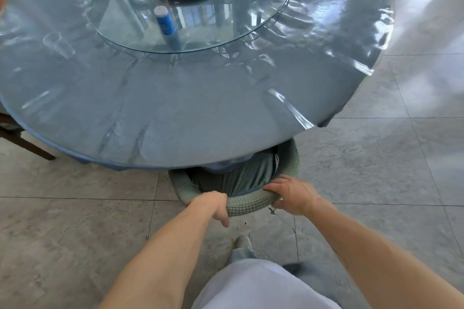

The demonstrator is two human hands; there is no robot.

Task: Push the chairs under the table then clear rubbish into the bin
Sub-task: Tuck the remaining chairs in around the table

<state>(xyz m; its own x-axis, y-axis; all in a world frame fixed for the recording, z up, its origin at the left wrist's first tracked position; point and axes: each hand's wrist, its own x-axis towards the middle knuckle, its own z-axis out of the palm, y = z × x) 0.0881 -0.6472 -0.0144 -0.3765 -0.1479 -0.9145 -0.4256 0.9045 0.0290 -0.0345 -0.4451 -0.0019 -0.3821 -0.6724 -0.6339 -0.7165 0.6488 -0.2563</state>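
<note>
Green-covered chair (247, 204) at 6 o'clock sits mostly under the counter (175, 113), left hand (217, 204) and right hand (292, 194) both gripping its back rail; another chair at 9 o'clock looks only partly in, and rubbish such as the blue tube (165, 24) remains uncleared

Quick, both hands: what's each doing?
Left hand: gripping the chair backrest rim.
Right hand: gripping the same rim.
</note>
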